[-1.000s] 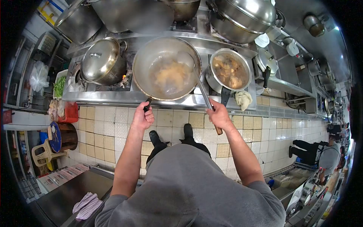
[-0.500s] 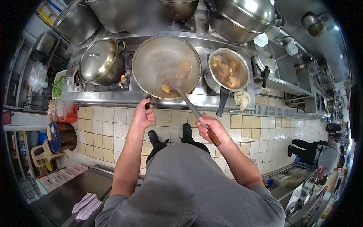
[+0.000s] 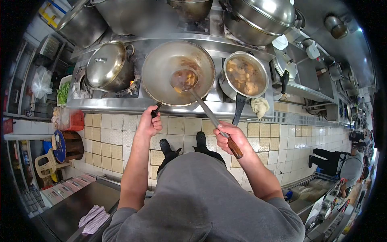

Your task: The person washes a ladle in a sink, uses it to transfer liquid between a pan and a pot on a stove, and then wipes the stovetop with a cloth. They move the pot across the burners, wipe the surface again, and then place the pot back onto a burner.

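Note:
My left hand (image 3: 150, 122) is closed around the short black handle of a large wok (image 3: 161, 68) on the stove. In my right hand (image 3: 231, 138) is a long-handled ladle (image 3: 205, 109) with a wooden grip, its bowl over the inside of the wok. Brown sauce and orange-brown pieces (image 3: 184, 80) show at the ladle's bowl. Right of the wok stands a pressure-cooker pot (image 3: 246, 74) of chunks in brown broth, its black handle pointing toward me. A crumpled pale cloth (image 3: 260, 107) lies beside that handle.
Left of the wok, a lidded steel pot (image 3: 105, 66) sits by a lit burner. Large pots (image 3: 258, 20) line the back. A red crate (image 3: 74, 119) and a plastic chair (image 3: 43, 163) stand at left. Another person (image 3: 350, 165) is at far right, by a counter with utensils.
The ladle's bowl has come up and slightly left, and the sauce and pieces now show gathered at it. My right hand has shifted a little right and down. The left hand keeps the wok handle.

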Available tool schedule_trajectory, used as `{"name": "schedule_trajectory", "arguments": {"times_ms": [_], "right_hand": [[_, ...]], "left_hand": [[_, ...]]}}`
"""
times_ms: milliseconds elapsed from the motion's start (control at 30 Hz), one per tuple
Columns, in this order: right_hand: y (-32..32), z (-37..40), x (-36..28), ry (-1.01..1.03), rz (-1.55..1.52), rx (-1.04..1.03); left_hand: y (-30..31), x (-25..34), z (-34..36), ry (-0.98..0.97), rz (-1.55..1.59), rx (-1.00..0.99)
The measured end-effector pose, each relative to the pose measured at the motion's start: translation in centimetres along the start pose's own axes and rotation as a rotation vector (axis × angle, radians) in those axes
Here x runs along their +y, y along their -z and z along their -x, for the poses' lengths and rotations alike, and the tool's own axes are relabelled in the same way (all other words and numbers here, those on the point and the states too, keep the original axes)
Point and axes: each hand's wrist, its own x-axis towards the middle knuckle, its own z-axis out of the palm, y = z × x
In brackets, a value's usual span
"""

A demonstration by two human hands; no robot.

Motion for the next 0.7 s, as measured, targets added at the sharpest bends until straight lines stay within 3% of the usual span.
{"name": "schedule_trajectory", "arguments": {"times_ms": [467, 700], "right_hand": [[-1.1, 7.1, -5.1, 0.133, -0.227, -0.076], [1.4, 11.6, -6.4, 0.312, -0.193, 0.031]], "left_hand": [[-0.9, -0.7, 0.9, -0.055, -0.101, 0.115], [0.8, -1.5, 1.0, -0.095, -0.089, 0.147]]}}
